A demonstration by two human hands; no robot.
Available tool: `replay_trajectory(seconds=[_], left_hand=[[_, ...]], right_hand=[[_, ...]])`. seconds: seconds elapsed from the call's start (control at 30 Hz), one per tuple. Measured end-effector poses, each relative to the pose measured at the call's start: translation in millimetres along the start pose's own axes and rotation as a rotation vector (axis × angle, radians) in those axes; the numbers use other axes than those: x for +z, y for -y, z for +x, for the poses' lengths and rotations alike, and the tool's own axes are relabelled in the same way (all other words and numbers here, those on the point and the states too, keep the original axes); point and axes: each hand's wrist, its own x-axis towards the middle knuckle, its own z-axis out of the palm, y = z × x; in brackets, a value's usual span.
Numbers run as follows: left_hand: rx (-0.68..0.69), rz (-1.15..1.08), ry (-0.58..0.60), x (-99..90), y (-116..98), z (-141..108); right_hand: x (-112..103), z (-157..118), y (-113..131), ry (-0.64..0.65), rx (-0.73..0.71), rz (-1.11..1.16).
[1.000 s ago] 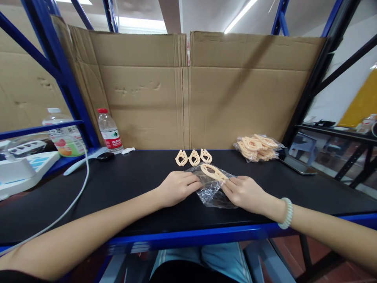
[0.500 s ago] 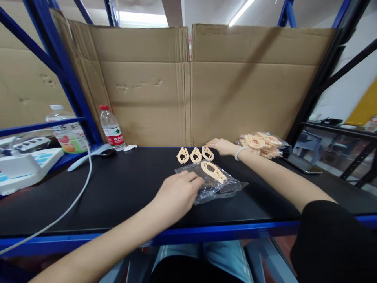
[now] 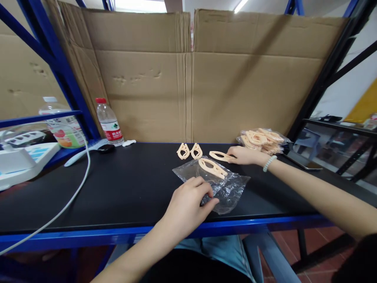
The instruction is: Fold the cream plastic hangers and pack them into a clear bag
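Observation:
Two beige folded plastic pieces, one at the left [image 3: 183, 151] and one beside it [image 3: 196, 151], stand side by side on the black table. My right hand [image 3: 243, 155], with a beaded bracelet at the wrist, is closed on the end of a third beige piece [image 3: 218, 156]. Nearer to me a clear plastic bag [image 3: 231, 192] lies flat, with another beige piece [image 3: 212, 168] on or in it; I cannot tell which. My left hand [image 3: 194, 198] rests over the bag's near left part, fingers curved and apart, holding nothing visible.
Bagged beige pieces [image 3: 262, 140] are heaped at the back right, beside a dark flat device [image 3: 303, 160]. A red-capped bottle [image 3: 110, 125] stands back left, near a white cable [image 3: 85, 177] and a power strip [image 3: 29, 157]. Cardboard [image 3: 141, 90] walls the back.
My right hand has moved right and toward me, taking the rightmost beige piece out of the row. My left hand has shifted slightly right and nearer me, its fingers more spread.

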Motion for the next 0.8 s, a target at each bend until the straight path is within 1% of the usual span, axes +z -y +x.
replay_trajectory(seconds=[0.07,0.17,0.27,0.4,0.53,0.63,0.73,0.8], left_hand=[[0.021,0.038,-0.024,3.9,-7,0],[0.072,0.068,0.007,6.4,-13,-2],[0.106,0.038,0.046,2.6,-13,-8],[0.116,0.049,0.057,-9.1,-3,-18],[0.092,0.085,0.044,-18.4,6,-23],[0.046,0.162,0.021,-19.9,6,-22],[-0.003,0.226,0.053,-18.5,3,-20],[-0.051,0.241,0.041,-16.7,2,-21]], right_hand=[[5,-23,9,-0.072,-0.039,0.003],[10,-51,25,-0.167,-0.139,0.039],[10,-74,39,-0.190,-0.230,0.087],[9,-107,56,-0.218,-0.218,0.095],[11,-145,79,-0.238,-0.167,0.018],[18,-170,98,-0.313,-0.163,-0.044],[33,-188,110,-0.400,-0.219,-0.078],[48,-197,112,-0.504,-0.261,-0.114]])
